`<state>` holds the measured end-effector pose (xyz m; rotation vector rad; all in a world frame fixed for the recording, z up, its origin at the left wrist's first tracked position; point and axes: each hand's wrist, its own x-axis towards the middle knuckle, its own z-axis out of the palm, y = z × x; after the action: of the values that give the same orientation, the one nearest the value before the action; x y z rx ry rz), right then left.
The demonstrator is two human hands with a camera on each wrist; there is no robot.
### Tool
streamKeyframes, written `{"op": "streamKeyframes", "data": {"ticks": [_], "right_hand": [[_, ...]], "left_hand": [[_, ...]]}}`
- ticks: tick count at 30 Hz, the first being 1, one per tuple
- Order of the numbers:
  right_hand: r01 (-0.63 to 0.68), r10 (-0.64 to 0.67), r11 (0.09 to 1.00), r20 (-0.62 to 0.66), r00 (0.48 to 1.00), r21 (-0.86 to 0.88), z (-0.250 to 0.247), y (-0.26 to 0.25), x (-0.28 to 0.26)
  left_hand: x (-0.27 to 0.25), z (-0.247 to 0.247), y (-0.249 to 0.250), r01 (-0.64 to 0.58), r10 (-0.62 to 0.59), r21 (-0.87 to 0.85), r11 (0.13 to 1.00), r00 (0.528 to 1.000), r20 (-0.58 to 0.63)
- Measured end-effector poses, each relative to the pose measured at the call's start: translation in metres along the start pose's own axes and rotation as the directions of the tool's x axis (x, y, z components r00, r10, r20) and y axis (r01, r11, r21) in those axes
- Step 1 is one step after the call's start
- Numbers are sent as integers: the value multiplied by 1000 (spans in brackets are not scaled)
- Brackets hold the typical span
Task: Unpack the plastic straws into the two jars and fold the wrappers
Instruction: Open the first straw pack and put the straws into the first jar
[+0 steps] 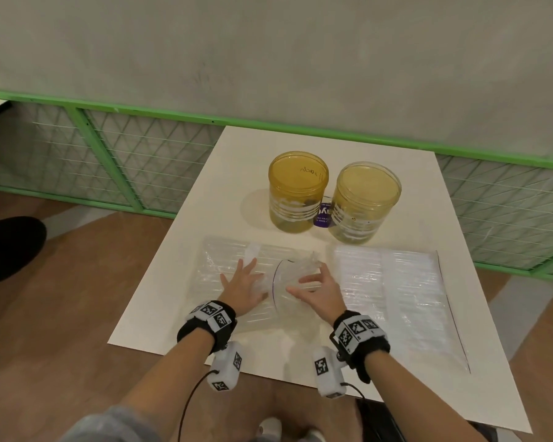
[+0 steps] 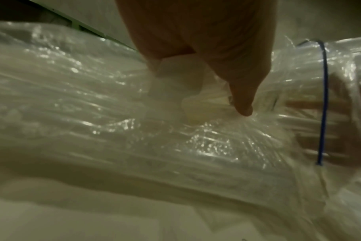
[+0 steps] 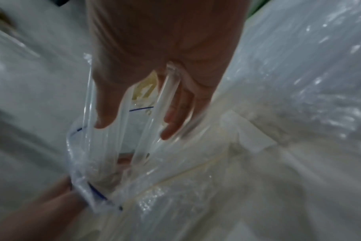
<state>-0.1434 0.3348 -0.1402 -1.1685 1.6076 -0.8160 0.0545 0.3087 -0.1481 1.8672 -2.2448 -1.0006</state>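
My left hand point(image 1: 241, 288) lies flat, fingers spread, pressing down on the left bag of straws point(image 1: 224, 266) on the white tabletop point(image 1: 173, 282). My right hand point(image 1: 316, 291) is at that bag's open mouth, where a thin blue line point(image 2: 322, 104) runs along the edge; its fingers point(image 3: 175, 120) are curled around a few clear straws point(image 3: 165, 101) pulled partly out of the plastic. A second bag of straws point(image 1: 396, 291) lies flat just to the right, its own blue line along the far side. Behind both bags stand two yellow-tinted jars point(image 1: 297, 191) side by side, nearly touching. The left one has handwriting on its top (too scrawled for me to read). Between the jars a small purple label point(image 1: 323, 215) shows white print, too small to make out.
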Motion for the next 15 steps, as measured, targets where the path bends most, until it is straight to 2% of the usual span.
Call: {"op": "streamKeyframes", "data": {"ticks": [2,5,8,12,15], "right_hand": [[19,-20,999,26,999,38,2,-3,1],[-10,13,967,-13,1000,256,10,-18,3],[-80,135,900,-100,986,428,31,-32,0],[-252,311,892,-102,945,376,62,-39,-4],[-225,340,796,-107,934,562,66,-41,1]], "left_hand": [[-1,2,1,-8,9,28,1000,1000,-19],[-1,6,3,4,-1,59,998,999,-47],[1,9,6,31,-30,15,999,995,-95],[-1,15,8,7,-6,5,1000,991,-131],[0,17,9,5,-16,-64,998,986,-167]]}}
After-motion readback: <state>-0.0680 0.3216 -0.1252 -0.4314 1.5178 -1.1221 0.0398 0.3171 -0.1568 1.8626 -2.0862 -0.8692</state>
